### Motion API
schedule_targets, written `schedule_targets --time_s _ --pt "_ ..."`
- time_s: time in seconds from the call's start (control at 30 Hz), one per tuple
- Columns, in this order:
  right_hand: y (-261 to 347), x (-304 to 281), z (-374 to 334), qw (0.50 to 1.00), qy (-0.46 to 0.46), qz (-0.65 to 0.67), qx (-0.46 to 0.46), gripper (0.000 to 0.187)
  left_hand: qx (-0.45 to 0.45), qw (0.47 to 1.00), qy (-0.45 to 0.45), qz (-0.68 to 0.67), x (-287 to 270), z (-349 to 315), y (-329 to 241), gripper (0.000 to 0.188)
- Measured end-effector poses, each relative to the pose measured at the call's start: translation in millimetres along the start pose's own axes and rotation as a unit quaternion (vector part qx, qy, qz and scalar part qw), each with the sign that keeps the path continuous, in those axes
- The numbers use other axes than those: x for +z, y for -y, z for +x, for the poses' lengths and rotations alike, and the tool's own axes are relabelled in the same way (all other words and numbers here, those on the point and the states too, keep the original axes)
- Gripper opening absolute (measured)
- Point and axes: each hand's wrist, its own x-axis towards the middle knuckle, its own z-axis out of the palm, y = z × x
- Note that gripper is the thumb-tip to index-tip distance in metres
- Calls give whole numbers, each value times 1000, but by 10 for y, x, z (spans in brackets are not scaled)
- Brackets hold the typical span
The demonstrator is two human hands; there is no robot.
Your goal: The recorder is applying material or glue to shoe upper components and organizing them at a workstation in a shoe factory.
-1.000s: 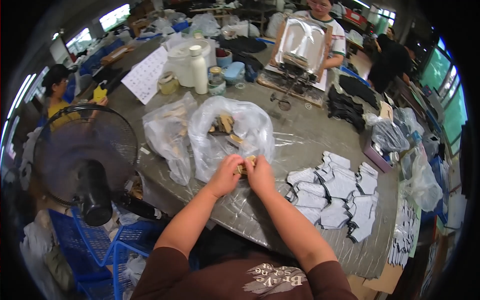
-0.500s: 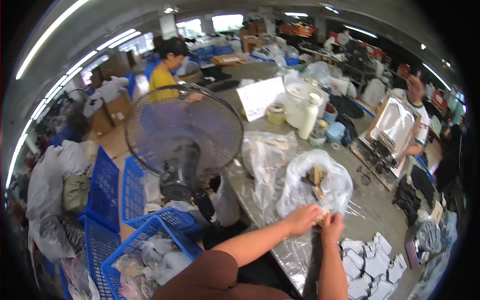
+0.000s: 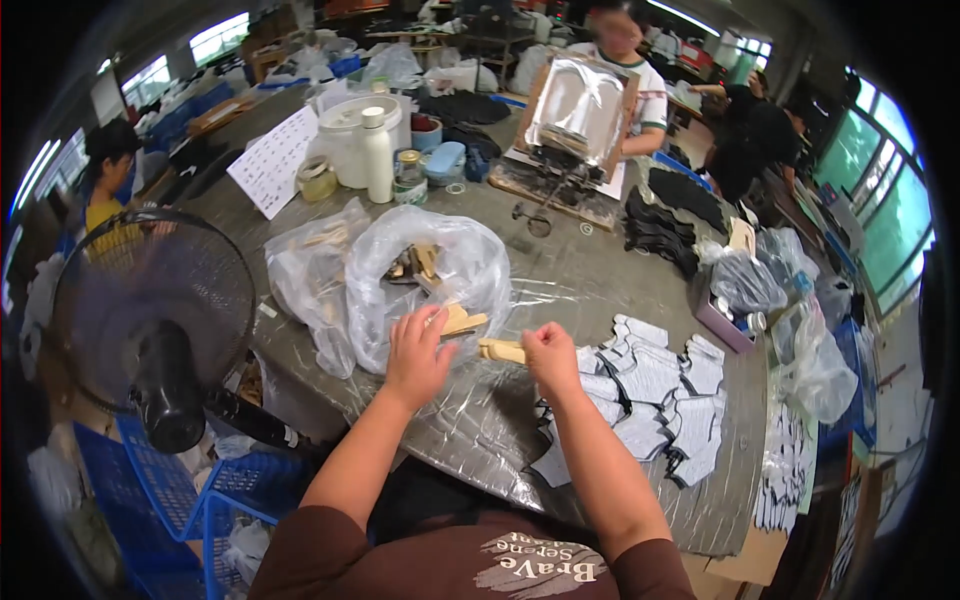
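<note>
My left hand (image 3: 415,360) is at the near edge of an opened clear plastic bag (image 3: 480,255), its fingers and thumb around a few flat tan strips (image 3: 464,321). More tan and dark brown strips (image 3: 424,262) lie inside the bag. To the right, my right hand (image 3: 551,356) is closed on a small stack of tan strips (image 3: 502,350) that points toward the left hand. Just beyond the right hand, grey-white cut pieces with dark edges (image 3: 640,400) overlap on the table. Another clear bag (image 3: 315,265) with tan strips stands left of the opened one.
A black fan (image 3: 165,330) stands at the left, above blue crates (image 3: 160,490). Behind the bags are a white bucket (image 3: 345,150), a pale bottle (image 3: 377,160) and jars. A person (image 3: 640,90) sits across the table behind a framed stand (image 3: 575,120). A box (image 3: 722,315) holds bags at right.
The view has swung to the right. My hands, close together at the bag's near rim before, are now apart, the right one with a stack of tan strips farther right.
</note>
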Motion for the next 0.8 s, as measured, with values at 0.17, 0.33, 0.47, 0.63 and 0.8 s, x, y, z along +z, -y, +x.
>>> schedule_targets --time_s 0.17,0.33,0.47,0.63,0.8 --pt "81 88 -400 984 106 -12 141 19 228 945 123 -202 -306 -185 -448 40" --pt "-7 178 -563 956 163 -38 241 24 96 951 110 -273 -65 -534 -230 36" --pt "-47 202 -734 965 123 -196 -120 26 -51 927 160 -336 -42 -690 -56 33" --pt "-138 183 -776 862 190 -249 -398 28 -148 873 245 -394 -128 -641 -119 28" --pt "-120 206 -742 915 207 -207 -279 14 -192 847 269 -416 -97 -689 -153 29"
